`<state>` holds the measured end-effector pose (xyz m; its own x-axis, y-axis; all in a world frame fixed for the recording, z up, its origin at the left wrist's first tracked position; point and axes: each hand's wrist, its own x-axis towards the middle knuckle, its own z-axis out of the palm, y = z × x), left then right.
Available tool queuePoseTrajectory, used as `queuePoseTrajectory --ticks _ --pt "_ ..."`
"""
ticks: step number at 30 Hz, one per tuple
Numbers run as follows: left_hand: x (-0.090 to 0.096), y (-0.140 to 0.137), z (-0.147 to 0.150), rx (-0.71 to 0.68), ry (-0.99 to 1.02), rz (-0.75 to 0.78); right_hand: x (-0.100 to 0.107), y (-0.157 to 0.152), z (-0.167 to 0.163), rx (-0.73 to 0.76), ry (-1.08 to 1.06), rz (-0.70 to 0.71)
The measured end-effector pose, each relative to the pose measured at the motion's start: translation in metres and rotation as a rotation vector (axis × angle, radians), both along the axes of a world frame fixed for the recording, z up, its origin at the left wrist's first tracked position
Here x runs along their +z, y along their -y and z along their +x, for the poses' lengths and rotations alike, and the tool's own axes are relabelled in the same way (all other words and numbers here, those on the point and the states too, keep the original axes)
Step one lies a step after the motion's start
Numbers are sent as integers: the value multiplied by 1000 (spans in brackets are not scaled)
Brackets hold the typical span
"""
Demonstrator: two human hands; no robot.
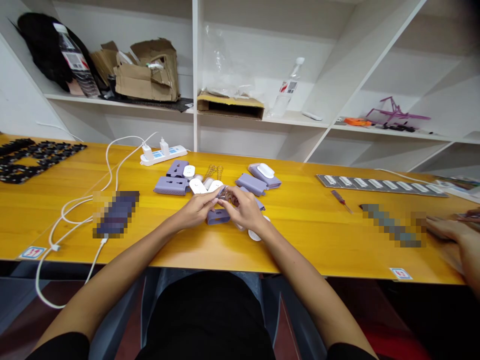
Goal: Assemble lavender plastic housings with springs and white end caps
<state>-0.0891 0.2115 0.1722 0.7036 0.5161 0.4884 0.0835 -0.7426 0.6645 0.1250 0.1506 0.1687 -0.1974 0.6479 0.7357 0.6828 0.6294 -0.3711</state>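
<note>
My left hand (197, 207) and my right hand (245, 206) meet over the middle of the table, fingers closed together on a small, shiny, partly see-through piece (224, 193). Fingers cover most of it, so its kind is unclear. Right below them a purple plastic housing (218, 216) lies on the wood. More purple housings lie to the left (171, 186) and right (250, 184). White rounded covers (197, 186) and thin coil springs (219, 172) sit just behind my fingers. A white round piece (255, 235) is partly hidden by my right wrist.
Left are a phone (117, 215) on a white cable, a power strip (165, 155) and black parts (41, 155). Right are a screwdriver (340, 201), a long strip with white pieces (378, 184), a blurred-out dark object (392, 225) and another person's hand (455, 232). White shelves (258, 135) stand behind.
</note>
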Motion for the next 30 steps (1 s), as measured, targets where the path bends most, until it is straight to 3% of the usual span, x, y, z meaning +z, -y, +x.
queuePoseTrajectory --ticks 17,30 --pt "8 2 -1 -58 34 -83 8 2 0 120 -282 -271" --pt "14 12 -1 -50 113 -272 9 4 -2 142 -216 -282"
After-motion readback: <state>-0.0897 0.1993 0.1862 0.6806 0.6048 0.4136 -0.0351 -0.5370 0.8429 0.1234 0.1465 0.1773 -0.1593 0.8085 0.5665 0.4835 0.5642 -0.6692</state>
